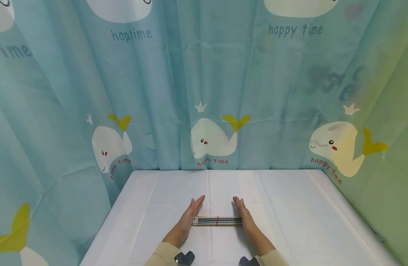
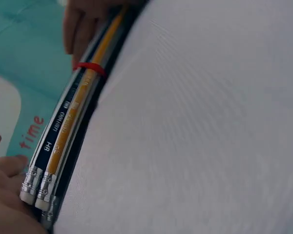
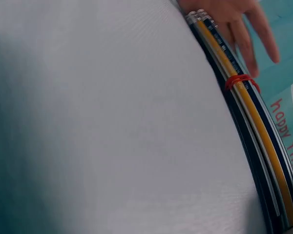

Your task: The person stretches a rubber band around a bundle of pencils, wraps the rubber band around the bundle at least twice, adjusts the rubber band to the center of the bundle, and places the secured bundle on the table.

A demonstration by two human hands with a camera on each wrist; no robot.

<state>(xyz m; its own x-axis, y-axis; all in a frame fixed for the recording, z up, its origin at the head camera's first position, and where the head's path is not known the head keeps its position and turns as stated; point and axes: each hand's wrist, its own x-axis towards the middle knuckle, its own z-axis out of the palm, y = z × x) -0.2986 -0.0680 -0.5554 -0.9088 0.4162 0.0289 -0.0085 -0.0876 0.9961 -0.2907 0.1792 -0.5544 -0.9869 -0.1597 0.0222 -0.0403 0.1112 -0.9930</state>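
A bundle of pencils (image 1: 207, 221) lies crosswise on the white table between my two hands. Around its middle runs a red rubber band (image 3: 240, 81), and yellow and dark blue pencils show side by side. At the left end, metal ferrules with white erasers (image 2: 41, 202) sit right at the palm of my left hand (image 1: 187, 221), whose fingers are straight and point forward. My right hand (image 1: 249, 221) stands upright at the opposite end, fingers straight, palm facing the bundle. The right-hand pencil ends are hidden by that palm.
The table (image 1: 290, 221) is covered with a creased white cloth. Behind it and at both sides hang blue-green curtains (image 1: 170, 81) printed with white whales. Dark wrist straps (image 1: 184, 258) show at the beige sleeves (image 1: 162, 255).
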